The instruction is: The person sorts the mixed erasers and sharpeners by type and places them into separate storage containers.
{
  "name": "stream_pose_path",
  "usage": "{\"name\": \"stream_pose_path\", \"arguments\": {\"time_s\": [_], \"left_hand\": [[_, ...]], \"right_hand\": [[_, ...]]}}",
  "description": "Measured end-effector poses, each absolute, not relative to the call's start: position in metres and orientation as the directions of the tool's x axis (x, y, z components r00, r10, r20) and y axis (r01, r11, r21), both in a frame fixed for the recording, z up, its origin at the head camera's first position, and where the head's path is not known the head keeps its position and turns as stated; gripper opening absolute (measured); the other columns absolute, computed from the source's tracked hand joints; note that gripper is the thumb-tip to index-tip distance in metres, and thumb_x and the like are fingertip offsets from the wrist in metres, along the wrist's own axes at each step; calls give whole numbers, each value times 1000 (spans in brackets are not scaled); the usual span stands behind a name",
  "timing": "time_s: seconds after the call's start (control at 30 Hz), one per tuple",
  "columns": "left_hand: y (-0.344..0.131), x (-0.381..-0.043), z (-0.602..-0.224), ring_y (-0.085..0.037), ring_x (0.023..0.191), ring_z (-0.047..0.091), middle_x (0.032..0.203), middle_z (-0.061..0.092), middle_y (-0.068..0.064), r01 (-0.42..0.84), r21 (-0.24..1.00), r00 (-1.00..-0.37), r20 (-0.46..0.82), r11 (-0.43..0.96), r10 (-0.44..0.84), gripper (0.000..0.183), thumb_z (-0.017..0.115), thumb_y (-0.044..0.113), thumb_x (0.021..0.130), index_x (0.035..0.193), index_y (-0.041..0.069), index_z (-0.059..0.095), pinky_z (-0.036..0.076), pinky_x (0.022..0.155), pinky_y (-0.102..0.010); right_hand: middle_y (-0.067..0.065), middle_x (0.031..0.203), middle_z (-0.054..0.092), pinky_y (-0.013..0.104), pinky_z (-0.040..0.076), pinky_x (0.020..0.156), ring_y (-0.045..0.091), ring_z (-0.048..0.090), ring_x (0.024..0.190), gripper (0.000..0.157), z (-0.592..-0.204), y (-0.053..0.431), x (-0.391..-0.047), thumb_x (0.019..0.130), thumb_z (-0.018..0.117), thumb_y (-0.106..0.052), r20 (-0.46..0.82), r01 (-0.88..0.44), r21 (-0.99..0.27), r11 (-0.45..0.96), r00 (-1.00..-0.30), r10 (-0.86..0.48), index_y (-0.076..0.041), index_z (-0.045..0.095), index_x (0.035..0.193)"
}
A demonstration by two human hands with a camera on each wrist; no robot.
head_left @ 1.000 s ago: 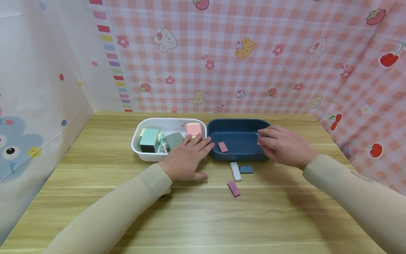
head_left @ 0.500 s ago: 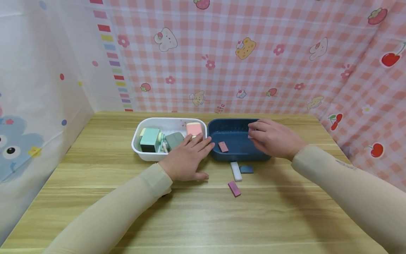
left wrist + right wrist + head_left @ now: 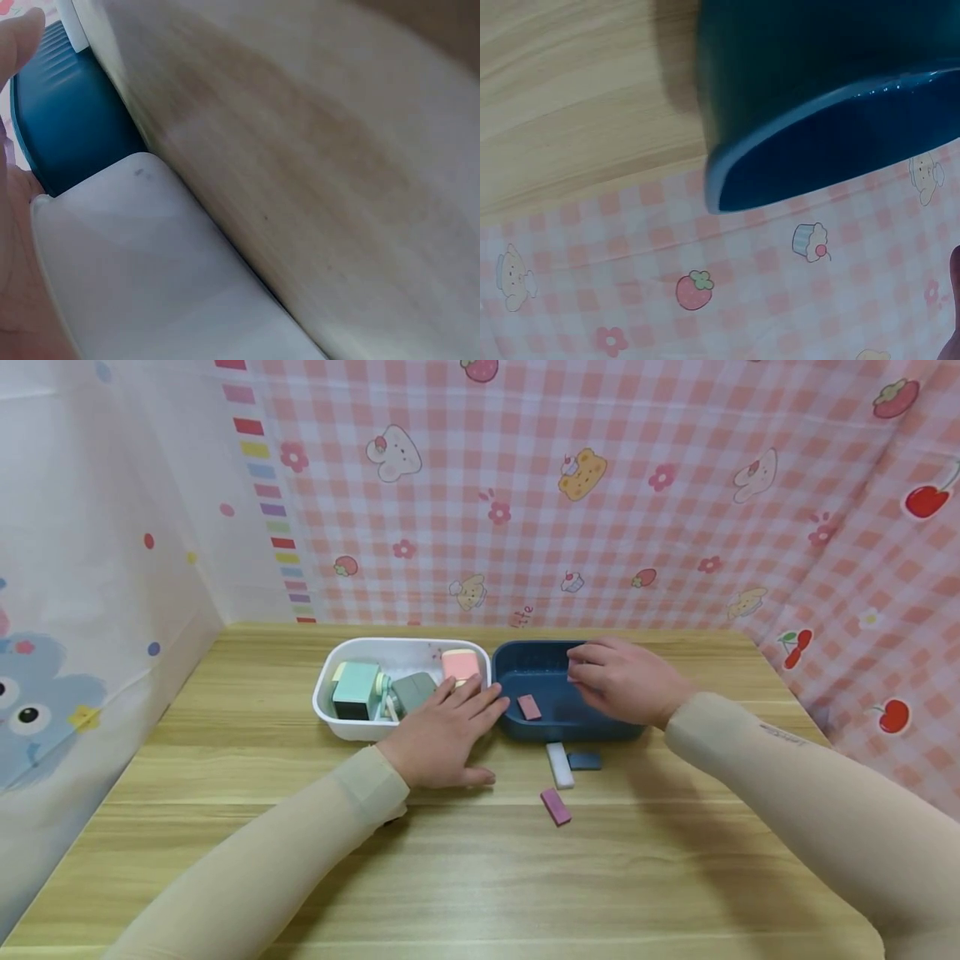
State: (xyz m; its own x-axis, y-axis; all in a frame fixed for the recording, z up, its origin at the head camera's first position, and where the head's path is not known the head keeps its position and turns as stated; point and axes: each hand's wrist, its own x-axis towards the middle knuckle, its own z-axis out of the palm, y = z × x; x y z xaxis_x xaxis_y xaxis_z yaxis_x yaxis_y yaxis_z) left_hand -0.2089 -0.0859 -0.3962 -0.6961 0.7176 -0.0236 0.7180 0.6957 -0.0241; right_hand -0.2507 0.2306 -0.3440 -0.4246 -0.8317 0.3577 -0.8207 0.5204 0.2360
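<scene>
My right hand (image 3: 628, 681) is over the dark blue bin (image 3: 517, 728) and pinches a small pink eraser-like block (image 3: 573, 669), mostly hidden by the fingers. A second pink block (image 3: 528, 707) lies inside this bin, at its left. With fingers spread, my left hand (image 3: 446, 732) rests across the near right rim of the white bin (image 3: 347, 730), fingertips reaching the blue bin's left edge. In the left wrist view, that hand (image 3: 16, 277) lies along the rim of the white bin (image 3: 150, 262). The right wrist view has only a sliver of hand at its right edge.
On the wooden table before the blue bin lie a white block (image 3: 559, 766), a dark blue block (image 3: 585, 762) and a mauve block (image 3: 556, 807). Inside the white bin are a mint pencil sharpener (image 3: 357, 685), a grey-green item (image 3: 414, 691) and a pink item (image 3: 460, 666).
My right hand has moved left over the blue bin with the pink block in its fingers. The left hand stays where it was.
</scene>
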Motion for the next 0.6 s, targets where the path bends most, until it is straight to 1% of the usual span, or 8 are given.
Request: {"name": "stream_pose_path", "arguments": {"time_s": [0.17,0.43,0.6], "left_hand": [[-86,-209,-396,-31,166,7,178,17,-5,720,-24,-694,-24,694,719,106,62,75,92,170,19,19,10,134,-54],[-86,-209,-395,-31,166,7,178,17,-5,719,-20,-695,-27,694,719,106,62,75,92,170,19,20,9,135,-53],[-86,-208,-394,-31,166,7,178,18,-6,722,-27,-692,-24,692,721,106,62,76,91,170,18,21,10,135,-53]], "right_hand": [[17,120,76,47,60,100,34,70,113,24,-345,220,-257,94,79,-18,347,-823,263,504,-407,-845,-2,78,113],[15,125,75,46,58,103,32,70,117,24,-345,201,-263,97,76,-19,291,-815,252,522,-451,-844,-4,78,116],[15,126,74,44,58,104,31,69,119,23,-345,193,-266,97,76,-18,263,-823,231,519,-460,-848,-5,77,117]]}}
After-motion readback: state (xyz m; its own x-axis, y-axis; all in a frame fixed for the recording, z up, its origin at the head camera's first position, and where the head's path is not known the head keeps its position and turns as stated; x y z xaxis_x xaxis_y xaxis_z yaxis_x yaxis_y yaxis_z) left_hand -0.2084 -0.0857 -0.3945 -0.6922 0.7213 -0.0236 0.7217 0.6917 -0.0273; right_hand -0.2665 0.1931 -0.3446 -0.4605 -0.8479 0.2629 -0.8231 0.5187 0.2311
